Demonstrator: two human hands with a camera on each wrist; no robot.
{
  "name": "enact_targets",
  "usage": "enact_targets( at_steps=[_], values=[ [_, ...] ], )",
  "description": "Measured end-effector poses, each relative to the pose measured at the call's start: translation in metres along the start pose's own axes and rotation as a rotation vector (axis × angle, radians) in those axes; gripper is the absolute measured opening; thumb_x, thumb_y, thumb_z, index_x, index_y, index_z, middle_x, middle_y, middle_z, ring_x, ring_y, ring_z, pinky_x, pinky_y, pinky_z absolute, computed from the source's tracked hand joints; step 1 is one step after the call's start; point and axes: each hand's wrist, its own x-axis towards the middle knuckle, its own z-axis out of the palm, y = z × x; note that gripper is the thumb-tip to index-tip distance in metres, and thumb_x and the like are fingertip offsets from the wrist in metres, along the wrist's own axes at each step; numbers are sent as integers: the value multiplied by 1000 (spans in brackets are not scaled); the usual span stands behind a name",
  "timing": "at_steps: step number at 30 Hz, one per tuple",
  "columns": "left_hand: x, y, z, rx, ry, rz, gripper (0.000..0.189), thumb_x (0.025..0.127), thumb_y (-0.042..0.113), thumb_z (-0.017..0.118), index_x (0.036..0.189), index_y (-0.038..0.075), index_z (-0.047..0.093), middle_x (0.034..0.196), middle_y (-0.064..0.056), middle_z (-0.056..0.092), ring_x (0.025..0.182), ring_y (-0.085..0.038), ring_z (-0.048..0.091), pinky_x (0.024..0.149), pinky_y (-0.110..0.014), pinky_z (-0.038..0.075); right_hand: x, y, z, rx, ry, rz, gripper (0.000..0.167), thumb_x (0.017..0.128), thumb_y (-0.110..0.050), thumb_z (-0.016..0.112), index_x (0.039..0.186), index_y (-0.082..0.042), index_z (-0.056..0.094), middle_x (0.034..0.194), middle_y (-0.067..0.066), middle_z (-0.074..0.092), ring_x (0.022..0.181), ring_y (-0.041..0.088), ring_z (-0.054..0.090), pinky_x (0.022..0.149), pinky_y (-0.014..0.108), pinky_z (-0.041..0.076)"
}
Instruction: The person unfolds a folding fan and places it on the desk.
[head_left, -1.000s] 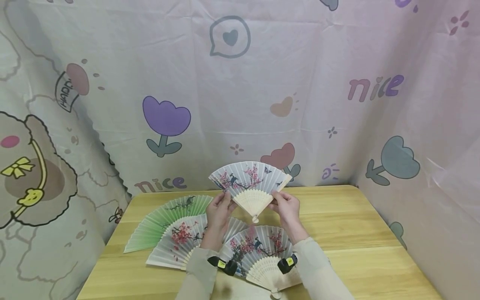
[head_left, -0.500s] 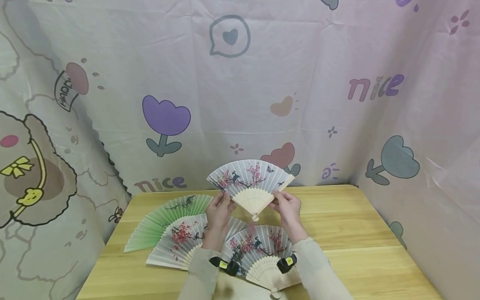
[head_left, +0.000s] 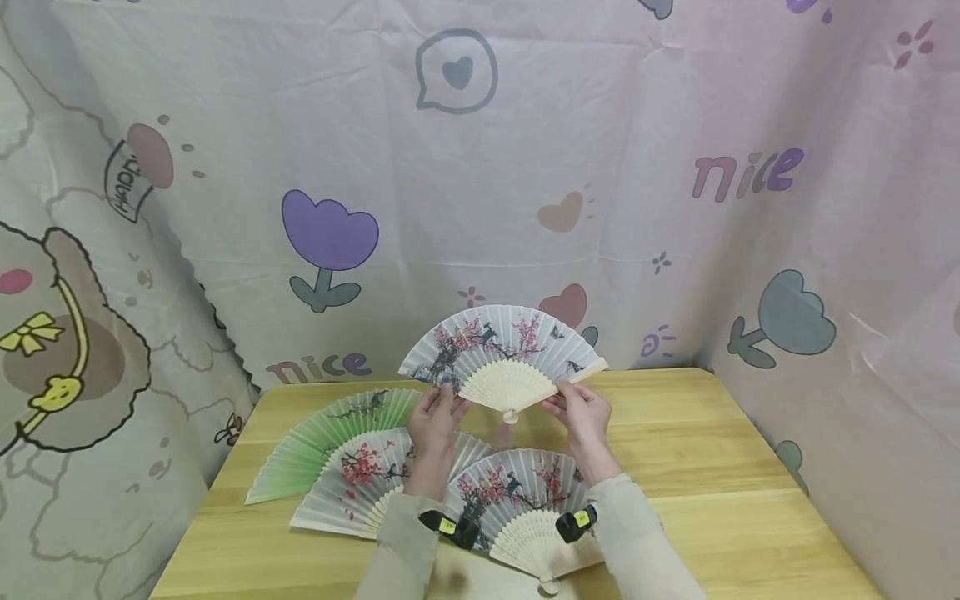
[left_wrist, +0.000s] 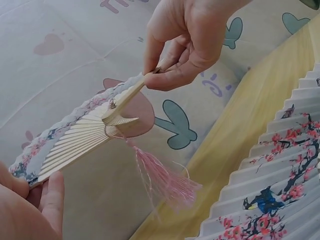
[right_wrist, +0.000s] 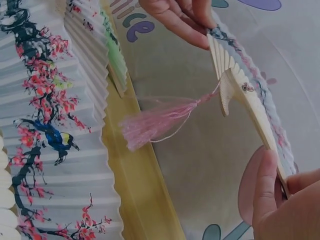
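A folding fan point(head_left: 498, 346) with pink blossoms and dark birds on white pleats is spread wide above the table. My left hand point(head_left: 433, 419) pinches its left end rib between thumb and fingers. The right end rib is pinched by my right hand point(head_left: 581, 414). Pale wooden ribs meet at a pivot at the bottom of the fan. From that pivot hangs a pink tassel point(left_wrist: 167, 182), plain in both wrist views. Closest below my hands lies another spread blossom fan point(head_left: 517, 492), partly covered by my right sleeve.
A green spread fan point(head_left: 315, 454) and a white one with red blossoms point(head_left: 352, 479) overlap at the left of the wooden table point(head_left: 720, 467). A printed curtain point(head_left: 480, 192) hangs behind the table and along both sides.
The held fan has spread wider and its pleated edge has risen a little. My hands have moved slightly apart, keeping their pinch on the end ribs. The fans on the table stay put.
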Motion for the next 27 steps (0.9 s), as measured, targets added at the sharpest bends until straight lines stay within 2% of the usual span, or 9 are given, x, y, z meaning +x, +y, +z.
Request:
enact_targets(
  at_steps=[6, 10, 13, 18, 22, 24, 27],
  values=[
    [-1, -2, 1, -14, 40, 11, 13, 104, 7, 65, 105, -5, 60, 94, -7, 63, 74, -15, 74, 83, -33, 69, 1, 1, 0, 42, 11, -8, 15, 102, -5, 66, 89, 3, 69, 69, 2, 71, 62, 10, 73, 68, 25, 69],
    [0, -6, 1, -18, 51, 11, 13, 104, 4, 65, 96, -4, 58, 94, -9, 64, 74, -17, 73, 83, -34, 70, 4, 5, -3, 71, 38, 6, 17, 102, -4, 66, 86, 2, 67, 68, 3, 71, 61, 11, 73, 67, 25, 69],
    [1, -10, 1, 20, 56, -4, 16, 104, 3, 64, 92, -4, 57, 99, -14, 63, 78, -20, 75, 86, -36, 69, 6, 9, -7, 63, 65, 24, 14, 102, -2, 65, 89, 3, 66, 67, 4, 71, 59, 10, 73, 67, 25, 68],
    [3, -21, -3, 125, 46, -53, 16, 106, 2, 59, 96, -10, 55, 113, -26, 58, 89, -32, 78, 93, -40, 67, 8, 16, -16, 12, 104, 77, 10, 100, -1, 66, 92, 4, 64, 71, 4, 71, 60, 9, 71, 66, 25, 68],
    [5, -29, -7, 201, 39, -90, 17, 105, -3, 58, 107, -19, 56, 122, -37, 56, 99, -44, 76, 99, -47, 64, 10, 23, -25, 3, 133, 128, 16, 99, 1, 66, 86, 1, 57, 71, 5, 70, 59, 10, 69, 64, 25, 68],
    [5, -32, -8, 225, 40, -111, 18, 104, -4, 58, 112, -20, 55, 124, -39, 56, 102, -46, 75, 99, -47, 64, 11, 27, -28, 2, 146, 151, 15, 98, 2, 66, 88, 0, 55, 71, 6, 69, 59, 10, 69, 65, 26, 68],
    [6, -36, -10, 248, 32, -138, 16, 104, -4, 57, 109, -19, 54, 123, -40, 56, 105, -49, 74, 97, -46, 65, 13, 31, -34, -1, 153, 176, 13, 98, 4, 66, 96, 1, 54, 73, 7, 68, 60, 11, 69, 67, 26, 69]
  ],
)
